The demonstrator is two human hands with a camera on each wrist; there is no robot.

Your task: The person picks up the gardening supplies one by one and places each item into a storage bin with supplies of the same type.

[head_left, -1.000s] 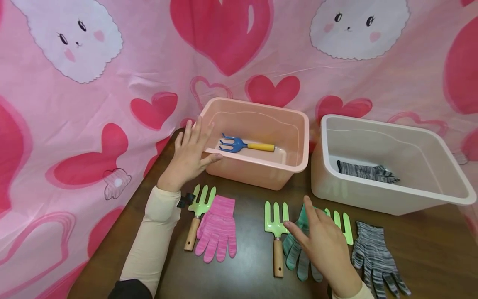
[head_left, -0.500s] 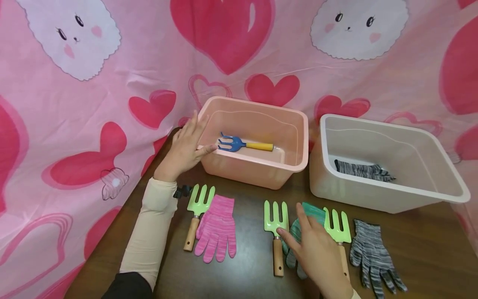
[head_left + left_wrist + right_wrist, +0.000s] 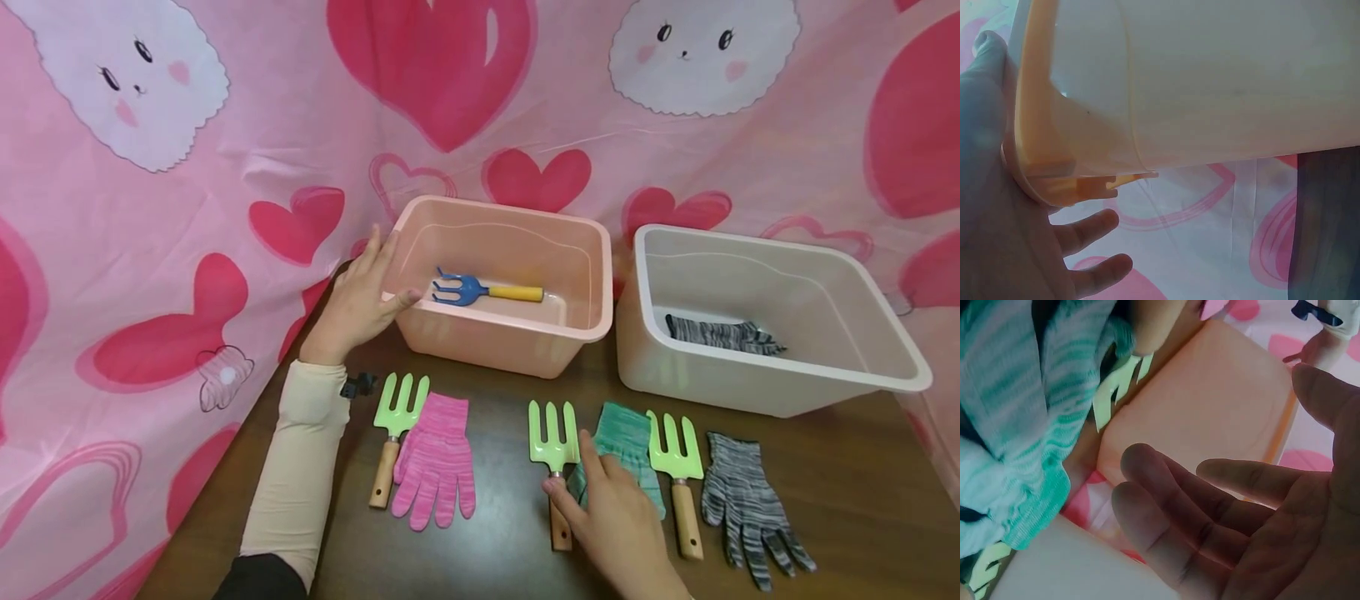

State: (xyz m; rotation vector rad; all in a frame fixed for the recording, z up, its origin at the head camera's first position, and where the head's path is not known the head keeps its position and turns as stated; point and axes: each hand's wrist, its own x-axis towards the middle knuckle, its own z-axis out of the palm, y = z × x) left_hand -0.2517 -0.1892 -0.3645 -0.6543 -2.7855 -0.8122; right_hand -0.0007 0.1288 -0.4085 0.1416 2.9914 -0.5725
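My left hand (image 3: 352, 304) rests at the left end of the pink bin (image 3: 487, 346), its fingers extended along the side and the thumb at the front rim. In the left wrist view, the straight fingers (image 3: 1088, 232) reach past the bin's corner. A blue hand rake (image 3: 465, 290) with a yellow handle lies inside that bin. My right hand (image 3: 618, 521), fingers loosely spread and holding nothing, hovers over the middle green hand fork (image 3: 553, 446) and the green glove (image 3: 626, 433). It hides part of the fork's wooden handle and the glove's fingers.
A grey bin (image 3: 750, 383) at the back right holds a grey striped glove (image 3: 720, 335). On the brown table (image 3: 495, 567) lie a pink glove (image 3: 438, 462), a left green fork (image 3: 397, 412), a right green fork (image 3: 677, 454) and another grey glove (image 3: 750, 504).
My right hand has moved left and down, from over the green glove and right fork toward the middle fork. The left hand has settled lower at the pink bin's end.
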